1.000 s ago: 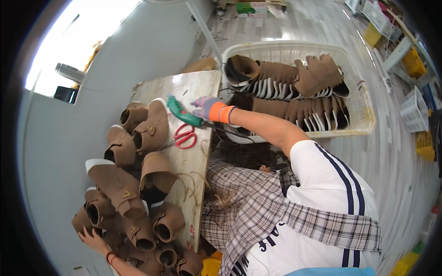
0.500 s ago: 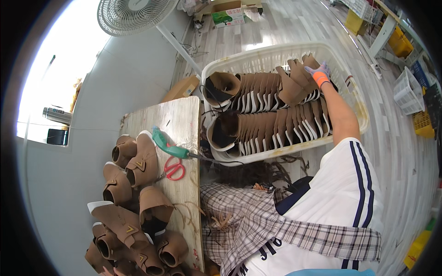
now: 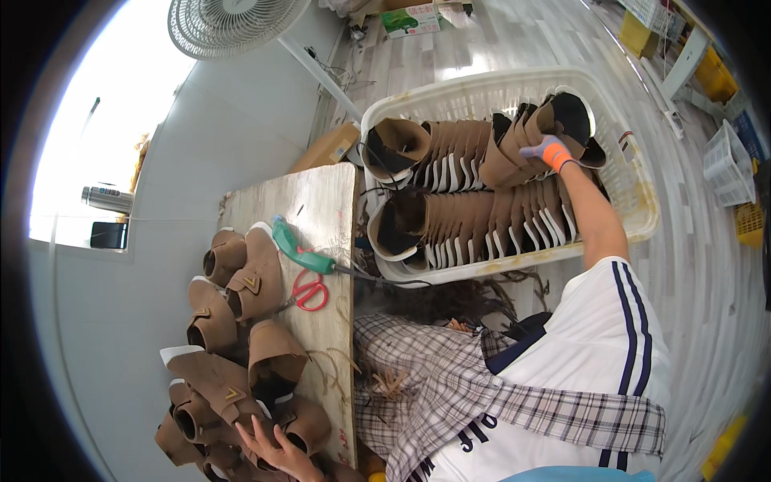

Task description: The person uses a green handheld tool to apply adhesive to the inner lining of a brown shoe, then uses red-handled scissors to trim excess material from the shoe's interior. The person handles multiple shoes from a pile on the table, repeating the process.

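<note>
My right hand (image 3: 548, 152), in a purple and orange glove, is closed on a cluster of brown shoe uppers (image 3: 506, 165) at the far right of the back row in a white basket (image 3: 450, 85). The end upper (image 3: 572, 120) shows its dark lining and white edge. My bare left hand (image 3: 277, 451) has its fingers spread over a pile of brown uppers with gold V-shaped ornaments, at the table's near left. A long upper (image 3: 210, 379) with a white tip lies just beyond these fingers.
On the wooden table (image 3: 325, 189) lie a green corded hand tool (image 3: 303, 255) and red-handled scissors (image 3: 310, 291). The cord runs toward the basket. A white fan (image 3: 233, 26) stands behind. Dark scraps (image 3: 498, 297) lie between basket and lap.
My right hand has moved left and nearer along the back row, and the end uppers now show their dark linings. My left hand has risen into view over the table pile.
</note>
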Demonstrator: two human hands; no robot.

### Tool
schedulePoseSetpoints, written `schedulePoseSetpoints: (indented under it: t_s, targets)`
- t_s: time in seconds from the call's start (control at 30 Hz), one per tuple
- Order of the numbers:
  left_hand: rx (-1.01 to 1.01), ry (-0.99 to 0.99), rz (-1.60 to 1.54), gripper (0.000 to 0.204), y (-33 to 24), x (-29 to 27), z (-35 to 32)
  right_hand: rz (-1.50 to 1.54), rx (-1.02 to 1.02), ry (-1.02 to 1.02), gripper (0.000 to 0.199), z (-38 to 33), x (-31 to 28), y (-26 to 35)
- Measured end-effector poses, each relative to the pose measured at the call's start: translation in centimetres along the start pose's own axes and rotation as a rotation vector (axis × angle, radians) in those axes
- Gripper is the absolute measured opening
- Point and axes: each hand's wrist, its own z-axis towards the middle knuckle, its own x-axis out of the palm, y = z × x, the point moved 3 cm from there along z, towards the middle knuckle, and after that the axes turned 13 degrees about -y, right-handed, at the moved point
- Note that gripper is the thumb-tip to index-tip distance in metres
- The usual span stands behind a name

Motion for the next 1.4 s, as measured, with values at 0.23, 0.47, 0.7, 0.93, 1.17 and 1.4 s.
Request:
schedulePoseSetpoints:
  t_s: [0.23,0.47,0.7,0.93,1.17,1.4]
  targets:
    - [-0.217,0.045,-0.406,0.033,-3.0,2.2,-2.0,-0.112,-0.084,-0.069,0.072,-6.0,-0.1,4.6]
    - [-0.284,0.168,-0.722,0.027,-6.5,5.8,-4.4,0.758,-0.014,0.386,0.052,-16.3,3.7,9.4]
    - [-0.389,0.473,-1.133,0.039,-15.3,10.5,-5.3,1.105,-0.088,0.559,0.044,-25.5,1.7,20.0]
    - [-0.607,0.393,-1.408,0.031,-16.4,11.0,-3.7,0.892,-0.472,0.693,0.049,-32.5,-3.8,31.6]
    - [-0.785,0.127,-1.403,0.018,-8.7,7.5,-4.1,0.919,-0.902,0.827,0.054,-34.0,0.1,44.1]
    - [-0.838,-0.114,-1.304,0.023,-5.3,8.0,-7.4,0.736,-0.896,1.126,0.053,-34.4,9.6,51.4]
